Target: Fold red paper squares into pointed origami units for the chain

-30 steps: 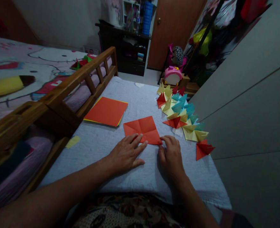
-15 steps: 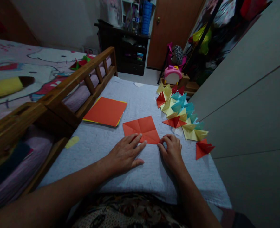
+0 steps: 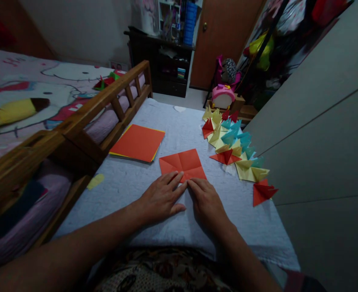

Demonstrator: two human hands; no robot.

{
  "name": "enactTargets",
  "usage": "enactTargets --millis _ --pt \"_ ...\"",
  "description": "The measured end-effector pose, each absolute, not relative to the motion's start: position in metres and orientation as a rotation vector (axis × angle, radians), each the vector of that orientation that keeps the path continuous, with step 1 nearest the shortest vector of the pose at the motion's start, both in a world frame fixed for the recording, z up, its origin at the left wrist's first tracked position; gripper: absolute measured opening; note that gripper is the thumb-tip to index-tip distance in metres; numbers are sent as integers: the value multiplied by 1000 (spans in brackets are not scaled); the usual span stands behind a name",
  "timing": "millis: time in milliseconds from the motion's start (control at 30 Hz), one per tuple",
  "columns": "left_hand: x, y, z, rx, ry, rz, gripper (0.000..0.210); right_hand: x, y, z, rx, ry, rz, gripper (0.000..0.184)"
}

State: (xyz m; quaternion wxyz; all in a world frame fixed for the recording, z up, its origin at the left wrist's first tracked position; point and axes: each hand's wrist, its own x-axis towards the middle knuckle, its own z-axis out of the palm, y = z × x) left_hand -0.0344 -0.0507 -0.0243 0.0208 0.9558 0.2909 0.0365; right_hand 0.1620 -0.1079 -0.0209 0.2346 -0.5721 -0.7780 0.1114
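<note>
A creased red sheet of origami paper (image 3: 183,160) lies flat on the cloth-covered table in front of me. My left hand (image 3: 163,194) rests palm down with fingers spread, its fingertips on the paper's near left part. Close beside it, my right hand (image 3: 207,202) has its fingertips together on the near edge of the sheet, the thumb tucked out of sight. Fold lines cross near the middle of the paper. To the left is a stack of coloured paper (image 3: 139,142) with an orange-red sheet on top and yellow edges showing.
Several folded paper figures (image 3: 227,140) in yellow, blue and red line the table's right side, by a pale cabinet (image 3: 324,162). A wooden bed rail (image 3: 75,117) borders the left. A yellow scrap (image 3: 96,181) lies near it.
My right hand has moved left along the paper's near edge, from the right corner to beside my left hand. The left hand stays nearly in place; the view has shifted slightly.
</note>
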Motion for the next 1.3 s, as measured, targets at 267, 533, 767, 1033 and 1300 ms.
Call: enactTargets --millis 267,533,767,1033,1300 --pt "-53 -50 -20 2966 961 82 65 157 -104 -13 -1681 -2185 268 34" --pt "-76 -52 -17 2937 1041 25 66 148 -105 -3 -1758 -2276 233 37" --pt "-92 -64 -17 2928 1163 54 61 134 -100 2 -1851 -2351 127 50" --pt "-79 -62 -18 2881 1170 220 59 121 -95 2 -1851 -2383 103 59" --pt "-76 -57 -19 2937 1130 87 57 139 -105 -4 -1780 -2381 13 50"
